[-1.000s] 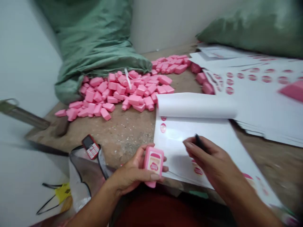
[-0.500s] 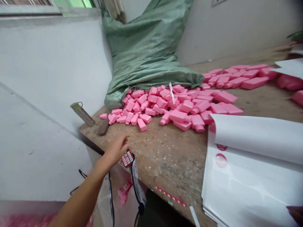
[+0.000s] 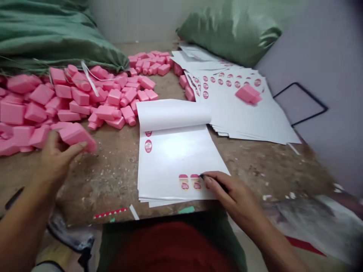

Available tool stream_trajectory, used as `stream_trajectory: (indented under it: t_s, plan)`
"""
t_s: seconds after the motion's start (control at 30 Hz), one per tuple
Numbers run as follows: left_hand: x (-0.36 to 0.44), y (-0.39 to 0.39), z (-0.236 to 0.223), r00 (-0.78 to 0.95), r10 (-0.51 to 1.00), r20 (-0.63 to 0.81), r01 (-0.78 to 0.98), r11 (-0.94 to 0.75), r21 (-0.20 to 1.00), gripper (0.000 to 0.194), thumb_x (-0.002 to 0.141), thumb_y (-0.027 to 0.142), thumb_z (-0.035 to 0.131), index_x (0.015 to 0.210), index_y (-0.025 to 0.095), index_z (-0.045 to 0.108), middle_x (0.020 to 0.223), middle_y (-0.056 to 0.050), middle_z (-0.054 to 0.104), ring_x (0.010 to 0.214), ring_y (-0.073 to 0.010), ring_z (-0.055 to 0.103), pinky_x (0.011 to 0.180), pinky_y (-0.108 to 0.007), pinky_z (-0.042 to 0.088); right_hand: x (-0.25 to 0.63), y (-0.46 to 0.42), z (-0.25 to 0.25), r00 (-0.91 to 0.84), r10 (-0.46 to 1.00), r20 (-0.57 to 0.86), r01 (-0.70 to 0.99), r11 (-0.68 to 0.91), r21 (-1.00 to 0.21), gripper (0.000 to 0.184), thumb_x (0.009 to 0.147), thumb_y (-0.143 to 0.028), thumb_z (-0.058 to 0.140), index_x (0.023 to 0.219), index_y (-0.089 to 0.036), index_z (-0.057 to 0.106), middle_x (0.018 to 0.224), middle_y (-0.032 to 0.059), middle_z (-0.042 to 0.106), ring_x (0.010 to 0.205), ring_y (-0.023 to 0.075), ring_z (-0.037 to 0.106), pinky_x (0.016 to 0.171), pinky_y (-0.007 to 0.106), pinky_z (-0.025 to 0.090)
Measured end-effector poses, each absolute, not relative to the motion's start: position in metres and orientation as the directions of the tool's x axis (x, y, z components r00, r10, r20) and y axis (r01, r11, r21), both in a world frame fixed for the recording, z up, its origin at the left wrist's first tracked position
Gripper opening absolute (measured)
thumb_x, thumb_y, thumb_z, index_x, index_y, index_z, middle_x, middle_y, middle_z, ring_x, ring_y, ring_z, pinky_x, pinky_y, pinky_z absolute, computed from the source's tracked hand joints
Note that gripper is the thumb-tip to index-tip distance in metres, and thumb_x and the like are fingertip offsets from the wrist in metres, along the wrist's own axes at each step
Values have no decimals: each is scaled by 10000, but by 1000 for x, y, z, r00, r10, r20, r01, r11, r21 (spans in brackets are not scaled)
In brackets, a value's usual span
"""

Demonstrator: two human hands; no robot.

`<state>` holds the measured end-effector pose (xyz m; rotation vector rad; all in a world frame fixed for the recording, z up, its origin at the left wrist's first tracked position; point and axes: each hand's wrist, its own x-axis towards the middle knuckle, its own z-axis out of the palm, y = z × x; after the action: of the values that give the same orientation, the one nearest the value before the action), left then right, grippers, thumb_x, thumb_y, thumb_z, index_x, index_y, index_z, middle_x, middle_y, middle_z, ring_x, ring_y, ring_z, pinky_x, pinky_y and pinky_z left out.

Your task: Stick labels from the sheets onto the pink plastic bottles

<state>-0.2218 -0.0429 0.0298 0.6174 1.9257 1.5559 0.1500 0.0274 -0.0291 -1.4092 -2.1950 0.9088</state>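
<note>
Since the last frame, our left hand [image 3: 55,162] has crossed from the near edge of the rough wooden worktop [image 3: 263,170] to the bottle pile, and our view has swung back to the paper. Its fingers now wrap a rectangular pink plastic bottle [image 3: 77,138], slightly blurred, which lies at 9 o'clock from the stack of white label sheets [image 3: 176,166], just beside the heap of loose pink plastic bottles [image 3: 85,100].

Our right hand [image 3: 231,194] rests at the stack's 4 o'clock corner, its fingers pinched narrow on a black pen [image 3: 218,182]. The pen tip sits just beside two pink-printed labels [image 3: 190,181] on the bottom edge of the sheet. The top sheet [image 3: 172,114] curls back at 12 o'clock.

A second, larger spread of label sheets [image 3: 249,117] lies at 2 o'clock, with one pink bottle [image 3: 248,94] lying on it. Green woven sacks [image 3: 42,41] [image 3: 232,34] slump at 10 and 1 o'clock.
</note>
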Motion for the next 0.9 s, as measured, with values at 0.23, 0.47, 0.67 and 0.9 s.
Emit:
stream_trajectory:
  t_s: [0.23, 0.47, 0.67, 0.9]
  plan:
    - [-76, -10, -5, -240, 810, -535, -697, 240, 676, 451, 703, 249, 696, 1126, 135, 592, 921, -95, 686, 819, -218, 656, 804, -365, 526, 136, 25, -42, -554, 822, 137, 671, 537, -512, 241, 961, -291, 433, 942, -236, 666, 810, 13, 744, 653, 199, 640, 658, 342, 372]
    - [-43, 3, -28, -116, 836, -536, -708, 309, 635, 284, 786, 191, 670, 1059, 139, 615, 1033, -117, 708, 996, -235, 643, 826, -351, 535, 132, 25, -44, -546, 815, 194, 677, 566, -470, 222, 971, -268, 444, 911, -224, 653, 706, -15, 713, 551, 167, 567, 642, 325, 283]
    - [-47, 2, -29, -102, 812, -574, -734, 328, 594, 310, 785, 214, 671, 1077, 138, 604, 932, -106, 719, 877, -210, 652, 786, -331, 524, 130, 26, -41, -567, 804, 178, 692, 582, -426, 251, 976, -267, 426, 880, -217, 652, 688, -6, 702, 528, 156, 546, 636, 326, 259]
    - [-47, 1, -31, -83, 832, -549, -738, 319, 595, 300, 791, 218, 673, 1070, 127, 606, 952, -118, 714, 892, -216, 650, 815, -337, 515, 127, 29, -40, -549, 821, 158, 715, 559, -420, 262, 961, -286, 438, 847, -225, 666, 623, -4, 671, 504, 162, 502, 608, 311, 285]
